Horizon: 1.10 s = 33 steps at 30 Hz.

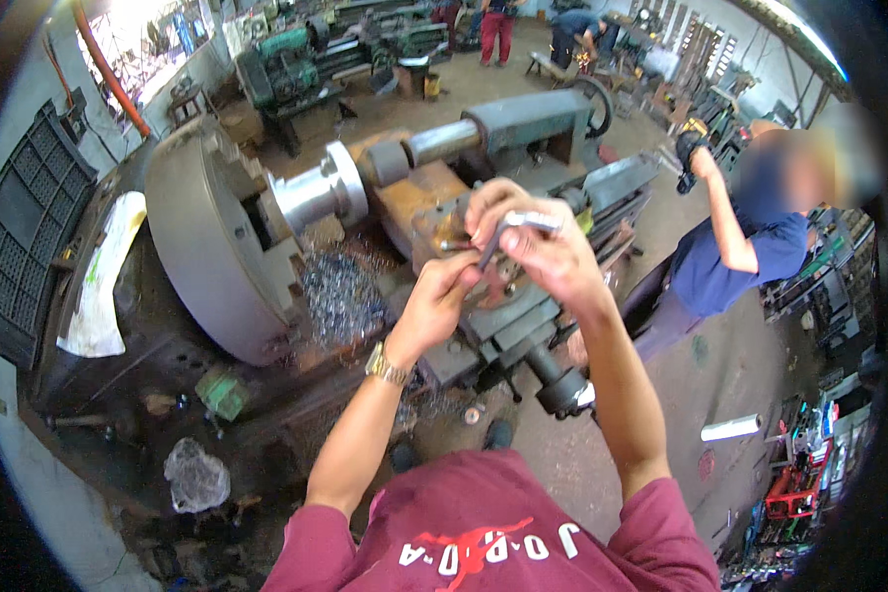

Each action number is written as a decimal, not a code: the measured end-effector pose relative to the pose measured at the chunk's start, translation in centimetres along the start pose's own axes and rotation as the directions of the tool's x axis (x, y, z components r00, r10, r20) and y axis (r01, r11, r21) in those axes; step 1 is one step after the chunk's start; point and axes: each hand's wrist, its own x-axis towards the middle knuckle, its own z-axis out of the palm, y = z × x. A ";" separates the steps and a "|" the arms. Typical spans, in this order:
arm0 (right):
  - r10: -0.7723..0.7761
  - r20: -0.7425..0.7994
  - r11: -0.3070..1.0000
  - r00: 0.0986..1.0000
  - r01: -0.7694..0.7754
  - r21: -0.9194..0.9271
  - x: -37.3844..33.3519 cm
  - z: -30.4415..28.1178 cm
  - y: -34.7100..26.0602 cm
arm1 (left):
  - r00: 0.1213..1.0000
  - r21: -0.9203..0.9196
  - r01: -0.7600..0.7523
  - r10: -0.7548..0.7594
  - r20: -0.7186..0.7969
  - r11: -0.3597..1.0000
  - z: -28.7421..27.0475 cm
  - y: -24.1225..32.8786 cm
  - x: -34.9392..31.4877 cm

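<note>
Head view: left hand [434, 301] and right hand [555, 260] grip a metal tool [514, 218], dark shank [495, 247] slanting lower-left, partly blocking the lathe [397, 212].

Free room lay between the right hand [548, 252] and the co-worker [735, 266] — leftward, the lathe chuck [202, 247] and flanged metal workpiece [311, 197] blocked passage.

Tool [533, 220]: dark shaft, silvery cylindrical end
Pose: shaft slanting down leftward
Place: between left hand [434, 304] and right hand [555, 259]

The tool [521, 218] is grey and silver, the workpiece [306, 198] silvery, the shirt [434, 490] maroon with red-and-white print [475, 546].
</note>
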 end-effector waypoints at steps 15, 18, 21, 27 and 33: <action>0.034 0.187 0.614 0.982 0.127 -0.779 -3.8 -5.8 8.1 | 0.945 0.322 0.299 -0.232 -0.229 0.898 0.5 3.7 0.0; 0.017 0.189 0.624 0.982 0.137 -0.769 -4.0 -6.3 9.8 | 0.915 0.342 0.380 -0.296 -0.273 0.860 1.2 2.9 0.5; -0.024 0.196 0.617 0.980 0.169 -0.769 -3.9 -6.8 10.3 | 0.917 0.410 0.370 -0.258 -0.303 0.833 1.6 2.4 0.5; 0.094 0.187 0.658 0.978 0.080 -0.749 -3.9 -7.9 10.6 | 0.946 0.568 0.266 -0.097 -0.309 0.779 2.3 1.8 0.1; 0.148 0.128 0.645 0.981 0.002 -0.764 -3.5 -7.5 8.5 | 0.928 0.518 0.272 -0.079 -0.364 0.811 2.5 1.2 -0.4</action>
